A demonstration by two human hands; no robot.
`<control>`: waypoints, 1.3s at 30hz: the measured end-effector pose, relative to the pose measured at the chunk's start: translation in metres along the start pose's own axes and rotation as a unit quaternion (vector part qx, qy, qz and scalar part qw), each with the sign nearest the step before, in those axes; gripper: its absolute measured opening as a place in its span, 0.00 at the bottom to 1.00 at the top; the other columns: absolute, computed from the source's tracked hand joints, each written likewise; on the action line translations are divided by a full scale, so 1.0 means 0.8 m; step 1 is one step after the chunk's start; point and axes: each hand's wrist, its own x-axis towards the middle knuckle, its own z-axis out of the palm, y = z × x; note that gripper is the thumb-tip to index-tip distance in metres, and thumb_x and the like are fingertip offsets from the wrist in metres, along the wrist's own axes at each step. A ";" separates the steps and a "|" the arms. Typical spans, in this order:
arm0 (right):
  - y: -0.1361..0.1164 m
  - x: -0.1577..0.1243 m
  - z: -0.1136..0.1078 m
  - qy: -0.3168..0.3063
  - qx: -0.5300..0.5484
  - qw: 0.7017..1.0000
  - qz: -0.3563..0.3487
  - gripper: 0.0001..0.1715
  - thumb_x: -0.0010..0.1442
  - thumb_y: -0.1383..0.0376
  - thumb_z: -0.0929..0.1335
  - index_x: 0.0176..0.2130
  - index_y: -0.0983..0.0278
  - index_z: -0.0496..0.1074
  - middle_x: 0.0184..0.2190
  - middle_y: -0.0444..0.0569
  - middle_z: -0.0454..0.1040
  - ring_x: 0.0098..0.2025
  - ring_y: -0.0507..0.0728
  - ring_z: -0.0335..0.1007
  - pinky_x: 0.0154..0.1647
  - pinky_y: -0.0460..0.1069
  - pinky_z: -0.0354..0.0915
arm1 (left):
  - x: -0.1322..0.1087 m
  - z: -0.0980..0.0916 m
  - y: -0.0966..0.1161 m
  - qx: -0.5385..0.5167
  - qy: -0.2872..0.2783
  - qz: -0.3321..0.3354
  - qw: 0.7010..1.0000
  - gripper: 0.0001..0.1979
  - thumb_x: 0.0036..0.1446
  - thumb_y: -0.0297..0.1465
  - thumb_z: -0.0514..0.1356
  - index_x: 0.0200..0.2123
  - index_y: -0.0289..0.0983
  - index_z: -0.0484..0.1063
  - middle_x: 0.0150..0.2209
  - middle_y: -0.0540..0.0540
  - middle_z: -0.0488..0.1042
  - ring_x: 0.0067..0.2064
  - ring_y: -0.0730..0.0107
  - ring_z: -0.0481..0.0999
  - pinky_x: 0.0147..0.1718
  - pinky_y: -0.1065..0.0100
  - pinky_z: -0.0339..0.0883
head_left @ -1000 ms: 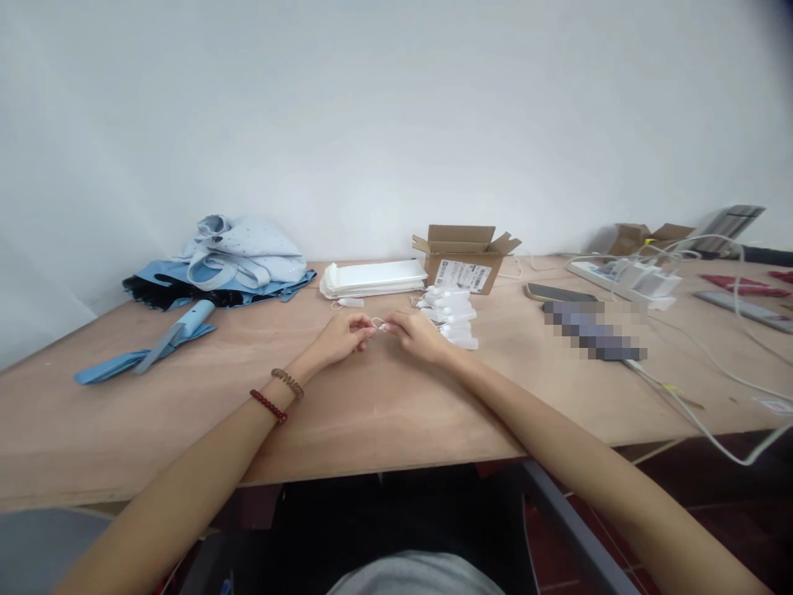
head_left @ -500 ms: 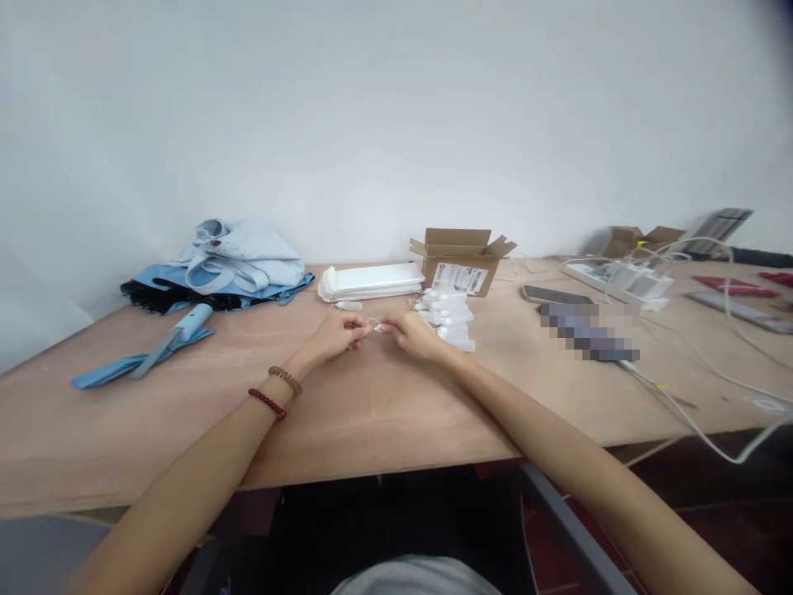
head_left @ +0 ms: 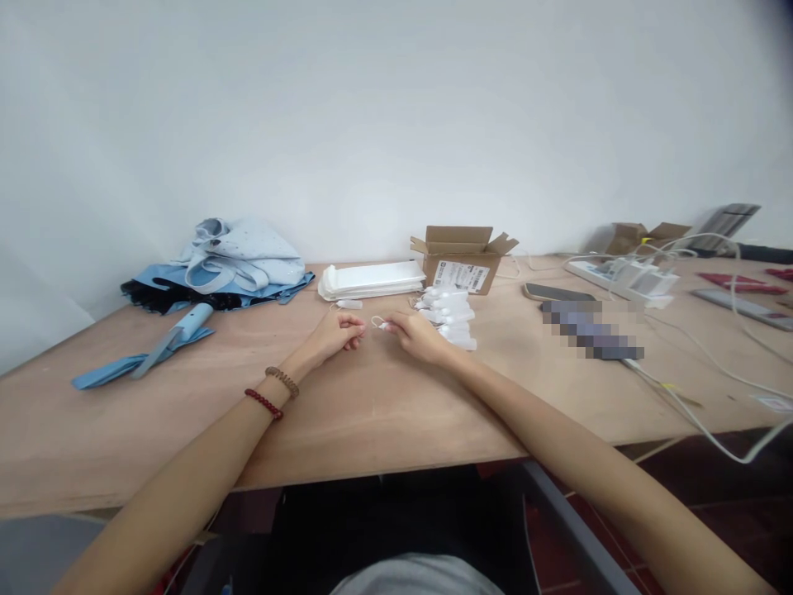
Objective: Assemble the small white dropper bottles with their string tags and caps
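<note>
My right hand (head_left: 412, 332) pinches a small white piece (head_left: 383, 326) between thumb and fingertips. A thin pale string loop (head_left: 376, 320) sticks out from it to the left. My left hand (head_left: 338, 335) is just across from it, apart from the loop, with the fingers curled and the tips together. Whether anything tiny is between them I cannot make out. Beside my right hand lie several white translucent bottle-shaped pieces (head_left: 455, 314) in a row, with string at their left ends. One similar piece (head_left: 350, 304) lies alone behind my left hand.
Behind the hands are a stack of flat white packs (head_left: 372, 279) and an open cardboard box (head_left: 462, 268). A blue umbrella (head_left: 186, 326) and a light cloth bag (head_left: 244, 254) lie left. Phones (head_left: 557, 292), a power strip (head_left: 619, 281) and white cables (head_left: 694, 426) occupy the right.
My hands have drawn slightly apart. The string loop, earlier between both hands' fingertips, now extends only from my right hand.
</note>
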 end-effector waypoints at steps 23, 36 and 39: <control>0.017 0.000 -0.030 -0.019 -0.239 0.966 0.100 0.14 0.63 0.68 0.61 0.47 0.69 0.69 0.47 0.59 0.71 0.50 0.64 0.60 0.46 0.53 0.56 | 0.022 -0.048 -0.028 0.102 0.090 0.011 0.991 0.11 0.43 0.36 0.64 0.27 0.34 0.72 0.22 0.50 0.71 0.22 0.75 0.68 0.19 0.75 0.57; 0.016 -0.001 -0.036 -0.114 -0.294 0.938 0.145 0.14 0.60 0.68 0.62 0.46 0.69 0.69 0.43 0.61 0.74 0.51 0.67 0.60 0.44 0.55 0.54 | 0.031 -0.063 -0.037 0.066 0.138 -0.021 0.988 0.10 0.50 0.32 0.61 0.35 0.32 0.70 0.25 0.47 0.73 0.19 0.79 0.67 0.16 0.77 0.58; 0.015 -0.001 -0.036 -0.127 -0.296 0.935 0.151 0.16 0.60 0.68 0.63 0.47 0.70 0.69 0.42 0.63 0.74 0.51 0.68 0.60 0.44 0.56 0.54 | 0.031 -0.061 -0.036 0.064 0.155 -0.026 0.985 0.14 0.51 0.30 0.61 0.42 0.32 0.67 0.25 0.48 0.73 0.19 0.78 0.68 0.16 0.77 0.59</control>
